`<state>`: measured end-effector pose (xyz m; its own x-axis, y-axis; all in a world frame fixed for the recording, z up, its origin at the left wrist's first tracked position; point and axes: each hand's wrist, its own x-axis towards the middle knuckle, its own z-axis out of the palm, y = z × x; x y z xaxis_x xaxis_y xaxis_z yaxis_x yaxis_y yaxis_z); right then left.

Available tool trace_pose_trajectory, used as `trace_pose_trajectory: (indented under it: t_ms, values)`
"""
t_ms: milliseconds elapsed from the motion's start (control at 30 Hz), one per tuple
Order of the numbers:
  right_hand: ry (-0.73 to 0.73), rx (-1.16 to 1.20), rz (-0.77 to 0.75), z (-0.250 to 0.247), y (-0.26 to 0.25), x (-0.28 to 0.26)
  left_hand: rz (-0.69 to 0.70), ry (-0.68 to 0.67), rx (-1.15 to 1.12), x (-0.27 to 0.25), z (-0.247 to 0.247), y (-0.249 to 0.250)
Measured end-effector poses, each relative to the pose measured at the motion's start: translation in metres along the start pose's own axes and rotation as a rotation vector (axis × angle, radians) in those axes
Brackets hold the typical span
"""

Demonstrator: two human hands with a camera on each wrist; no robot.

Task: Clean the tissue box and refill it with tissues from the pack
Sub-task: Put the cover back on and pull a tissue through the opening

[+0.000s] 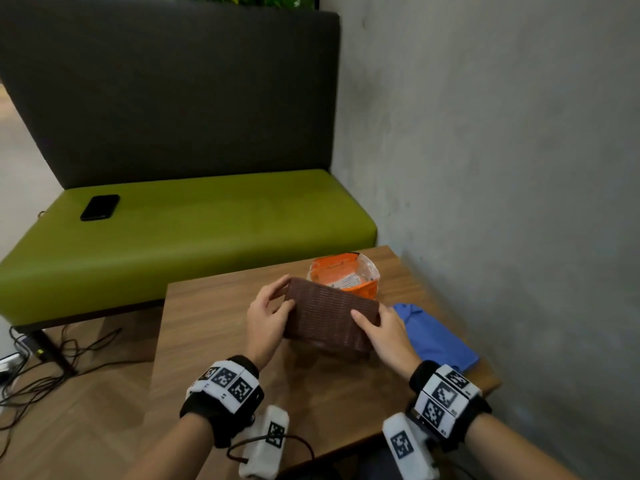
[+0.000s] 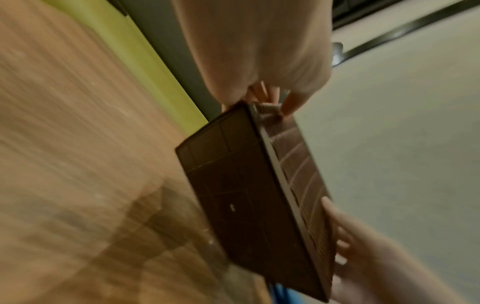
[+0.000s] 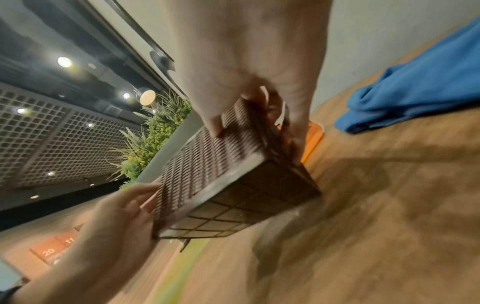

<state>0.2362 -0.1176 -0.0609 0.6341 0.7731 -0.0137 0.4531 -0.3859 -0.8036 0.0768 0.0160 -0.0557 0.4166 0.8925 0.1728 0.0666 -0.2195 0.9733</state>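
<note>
Both hands hold a brown woven tissue box (image 1: 329,317) tilted over the wooden table (image 1: 214,341). My left hand (image 1: 270,317) grips its left end, thumb on the near face and fingers over the far edge. My right hand (image 1: 381,330) grips the right end the same way. In the left wrist view the box (image 2: 246,195) shows its dark gridded underside below my left hand (image 2: 270,100). The right wrist view has the box (image 3: 207,174) under my right hand (image 3: 254,123). An opened orange tissue pack (image 1: 346,275) lies just behind the box.
A folded blue cloth (image 1: 433,337) lies on the table right of the box, close to the grey wall (image 1: 519,168). Beyond the table stands a green bench (image 1: 194,223) with a black phone (image 1: 100,207) on it. Cables (image 1: 41,372) trail on the floor at left.
</note>
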Motion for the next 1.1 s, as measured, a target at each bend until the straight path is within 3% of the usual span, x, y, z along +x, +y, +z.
trace_pose_trajectory:
  t_ms: [100, 200, 333, 433, 500, 567, 733, 1100]
  values:
    - [-0.006, -0.086, -0.043, 0.005, 0.007, -0.009, -0.083, 0.044, -0.122, -0.009, -0.006, -0.013]
    - [0.006, -0.135, -0.140, 0.011, 0.012, -0.021, -0.140, 0.051, -0.042, -0.018, -0.007, -0.025]
    - [0.012, -0.127, -0.173, 0.018, 0.022, -0.028, -0.001, 0.019, 0.229, -0.028, -0.007, -0.028]
    - [0.118, -0.176, -0.251, 0.014, 0.016, -0.023, 0.075, -0.032, 0.353, -0.025, -0.008, -0.027]
    - [0.198, -0.257, -0.338, 0.011, -0.001, -0.012, 0.203, -0.087, 0.442, -0.019, -0.009, -0.025]
    - [0.166, -0.349, -0.399, 0.013, -0.019, 0.003, 0.347, -0.173, 0.546, -0.011, -0.007, -0.023]
    - [-0.069, -0.604, -0.284, 0.021, -0.035, 0.026, 0.331, -0.311, 0.690, 0.002, 0.002, -0.012]
    - [-0.086, -0.602, -0.205, 0.027, -0.049, 0.027, 0.236, -0.352, 0.947, 0.012, 0.014, 0.005]
